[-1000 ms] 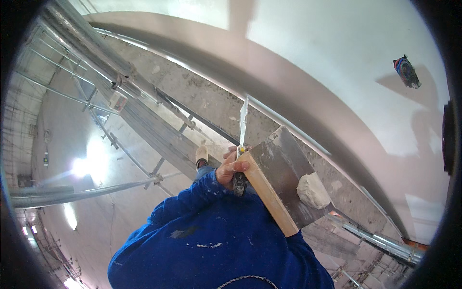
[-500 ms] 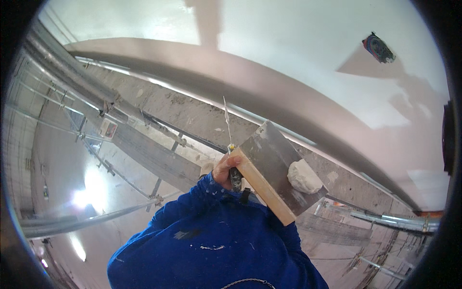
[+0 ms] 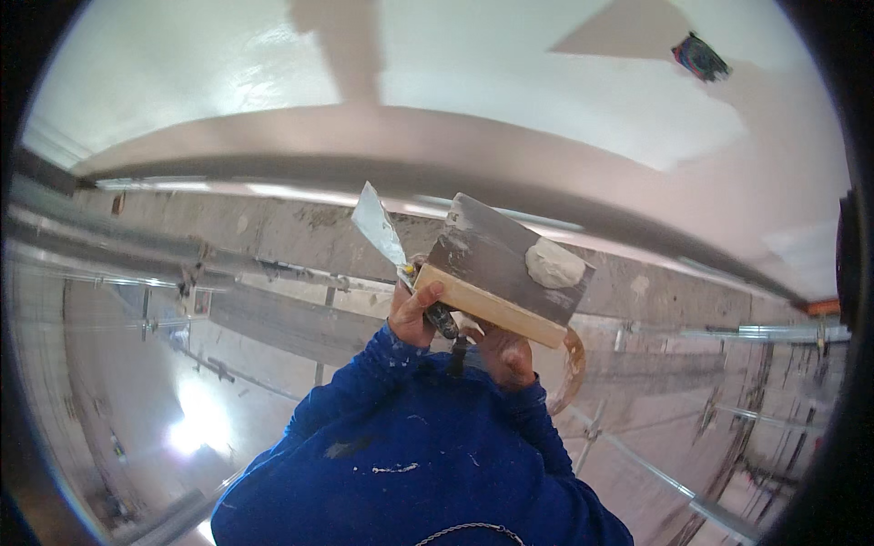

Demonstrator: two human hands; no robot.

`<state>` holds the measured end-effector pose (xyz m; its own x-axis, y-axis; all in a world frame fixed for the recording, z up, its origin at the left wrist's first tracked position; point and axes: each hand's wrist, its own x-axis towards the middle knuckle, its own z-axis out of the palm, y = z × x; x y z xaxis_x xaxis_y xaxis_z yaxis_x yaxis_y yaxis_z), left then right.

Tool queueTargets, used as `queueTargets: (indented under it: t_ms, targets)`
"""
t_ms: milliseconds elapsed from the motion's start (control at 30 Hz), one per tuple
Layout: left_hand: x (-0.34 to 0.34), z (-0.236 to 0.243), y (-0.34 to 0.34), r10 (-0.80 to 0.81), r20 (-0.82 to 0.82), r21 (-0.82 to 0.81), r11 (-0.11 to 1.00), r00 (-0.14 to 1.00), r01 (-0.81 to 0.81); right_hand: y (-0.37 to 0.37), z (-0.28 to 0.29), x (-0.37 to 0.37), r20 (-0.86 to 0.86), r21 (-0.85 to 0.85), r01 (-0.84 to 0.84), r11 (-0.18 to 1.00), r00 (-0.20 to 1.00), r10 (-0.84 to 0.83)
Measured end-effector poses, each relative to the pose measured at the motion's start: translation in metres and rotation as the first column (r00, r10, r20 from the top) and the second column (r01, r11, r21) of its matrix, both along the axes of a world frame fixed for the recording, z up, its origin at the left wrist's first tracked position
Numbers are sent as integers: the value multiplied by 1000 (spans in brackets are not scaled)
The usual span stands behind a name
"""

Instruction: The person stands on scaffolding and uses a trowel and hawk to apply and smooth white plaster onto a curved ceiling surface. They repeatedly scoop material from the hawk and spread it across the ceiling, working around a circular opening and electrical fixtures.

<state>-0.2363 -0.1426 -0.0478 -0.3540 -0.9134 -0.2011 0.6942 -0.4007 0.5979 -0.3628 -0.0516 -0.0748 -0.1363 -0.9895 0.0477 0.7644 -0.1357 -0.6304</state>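
Observation:
My left hand (image 3: 410, 314) grips a putty knife (image 3: 378, 223), its whitish blade pointing up-left, and the wooden edge (image 3: 492, 305) of a wide steel plastering blade (image 3: 492, 246); its thumb lies on the wood. A lump of off-white compound (image 3: 555, 264) rests on the steel plate's right part. My right hand (image 3: 505, 355) sits just below the wooden edge with fingers curled beside the knife's dark handle; what they grip is unclear. A tan curved band (image 3: 569, 373) hangs to its right.
Ahead, a pale plastered wall (image 3: 501, 82) has an opening with coloured wires (image 3: 699, 56) at upper right. A rough concrete ledge (image 3: 228, 218) runs below it. Metal scaffold tubes (image 3: 655, 469) and boards lie on both sides. A bright light glares at lower left.
The view has turned, levelling the wall's edge. Both tools have rotated, the plate lying flatter and the knife tilting left. My right hand has come into view beneath the plate.

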Motion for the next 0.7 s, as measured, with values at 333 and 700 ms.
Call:
queueTargets:
  t_ms: [333, 700]
  targets:
    - [33, -34, -40, -603, 398, 49, 766, 691, 641, 50, 5, -17, -71, 246, 790, 562, 593, -802]
    - [-3, 7, -61, -913, 406, 51, -13, -32, 999, 126, 13, -12, -663, 210, 864, 457, 470, -583]
